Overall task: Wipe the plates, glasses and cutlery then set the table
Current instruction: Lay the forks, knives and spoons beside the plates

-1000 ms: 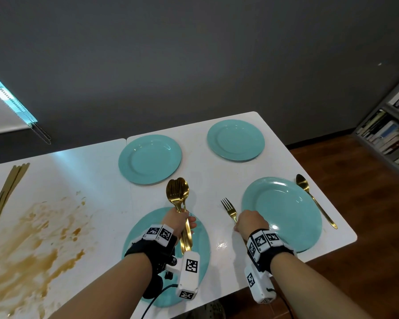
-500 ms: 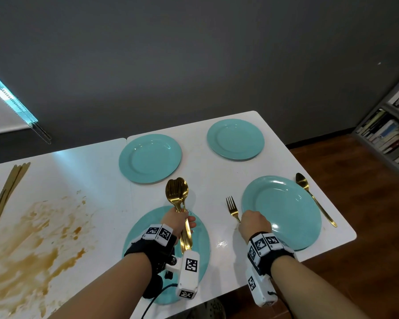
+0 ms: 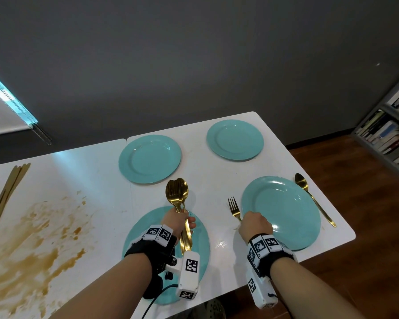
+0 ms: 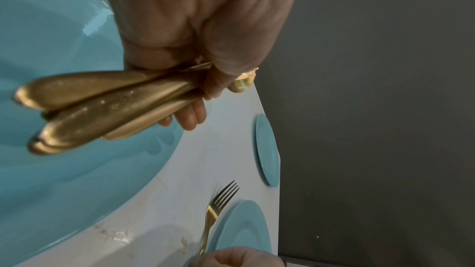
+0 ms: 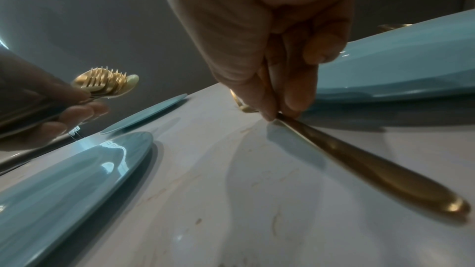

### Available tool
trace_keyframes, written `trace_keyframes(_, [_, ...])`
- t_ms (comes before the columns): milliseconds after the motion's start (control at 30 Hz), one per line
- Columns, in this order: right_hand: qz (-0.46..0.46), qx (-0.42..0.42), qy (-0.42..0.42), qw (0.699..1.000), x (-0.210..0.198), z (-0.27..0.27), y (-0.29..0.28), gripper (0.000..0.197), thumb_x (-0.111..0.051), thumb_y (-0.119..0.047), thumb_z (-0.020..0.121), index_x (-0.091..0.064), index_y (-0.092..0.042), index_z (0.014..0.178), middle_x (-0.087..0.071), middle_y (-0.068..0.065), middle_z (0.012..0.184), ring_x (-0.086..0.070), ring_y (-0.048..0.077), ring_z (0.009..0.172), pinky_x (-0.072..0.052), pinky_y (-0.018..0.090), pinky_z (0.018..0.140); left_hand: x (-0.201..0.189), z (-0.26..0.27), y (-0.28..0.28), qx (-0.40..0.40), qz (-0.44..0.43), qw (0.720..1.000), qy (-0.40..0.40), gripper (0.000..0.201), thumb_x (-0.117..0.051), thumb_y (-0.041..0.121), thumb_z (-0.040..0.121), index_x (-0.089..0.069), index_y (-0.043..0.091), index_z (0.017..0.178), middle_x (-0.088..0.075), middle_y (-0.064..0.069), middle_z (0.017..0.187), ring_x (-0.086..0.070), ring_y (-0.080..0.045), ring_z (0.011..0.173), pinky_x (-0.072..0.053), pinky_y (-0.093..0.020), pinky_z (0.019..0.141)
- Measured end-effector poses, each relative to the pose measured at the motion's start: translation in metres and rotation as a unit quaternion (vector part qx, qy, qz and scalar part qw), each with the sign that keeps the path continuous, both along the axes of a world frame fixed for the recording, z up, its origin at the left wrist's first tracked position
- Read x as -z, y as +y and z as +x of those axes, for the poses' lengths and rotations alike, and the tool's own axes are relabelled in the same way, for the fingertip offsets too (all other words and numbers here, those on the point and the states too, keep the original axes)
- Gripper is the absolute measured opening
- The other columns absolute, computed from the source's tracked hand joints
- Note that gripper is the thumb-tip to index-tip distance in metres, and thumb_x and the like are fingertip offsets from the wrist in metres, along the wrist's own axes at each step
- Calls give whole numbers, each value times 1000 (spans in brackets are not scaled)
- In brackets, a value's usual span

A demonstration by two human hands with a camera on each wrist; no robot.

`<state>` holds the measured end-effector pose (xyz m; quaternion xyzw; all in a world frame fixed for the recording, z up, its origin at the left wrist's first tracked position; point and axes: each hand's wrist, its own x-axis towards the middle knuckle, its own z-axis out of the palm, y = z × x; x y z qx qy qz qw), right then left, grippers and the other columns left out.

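My left hand (image 3: pixel 177 221) grips a bundle of gold spoons and forks (image 3: pixel 177 192) upright above the near-left teal plate (image 3: pixel 200 240); the handles (image 4: pixel 102 107) fan out below the fist. My right hand (image 3: pixel 253 224) pinches the neck of a gold fork (image 3: pixel 234 207) that lies on the white table (image 3: pixel 217 178) just left of the near-right teal plate (image 3: pixel 283 210). The fork's handle (image 5: pixel 372 165) rests flat on the tabletop. A gold spoon (image 3: pixel 313 199) lies on that plate's right side. Two more teal plates (image 3: pixel 150 158) (image 3: pixel 235 139) sit at the far side.
A brown smear (image 3: pixel 32 238) covers the left table. Gold chopsticks or knives (image 3: pixel 7 192) lie at the far left. A bookshelf (image 3: pixel 392 125) stands at the right above wooden floor (image 3: pixel 366 203). The table's right edge runs close to the spoon.
My right hand has slid the fork slightly right, closer to the near-right plate, and lowered it onto the table. The left hand holds the bundle still.
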<state>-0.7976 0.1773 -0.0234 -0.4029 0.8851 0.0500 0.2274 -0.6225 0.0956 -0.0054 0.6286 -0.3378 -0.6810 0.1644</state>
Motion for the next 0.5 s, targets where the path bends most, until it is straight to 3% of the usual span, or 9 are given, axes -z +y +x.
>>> trace_keyframes(300, [-13,4,-2,1000,-3,2,3,23,-45,-9,92,-61,-8,109,-64,8,115,-61,23,105,-48,28,84,0,-3,1,7,2,1000,1,16,-37,7,99,-47,11,87,-56,-10,74,-54,-21,62,-44,-32,58])
trace_keyframes(500, [-71,-6,-83,994,-18,8,-14,26,-51,-21,89,-67,-15,109,-67,6,113,-61,25,106,-48,27,84,-5,-6,4,10,7,1000,11,13,-39,6,99,-46,8,89,-56,-11,71,-53,-20,58,-43,-31,57])
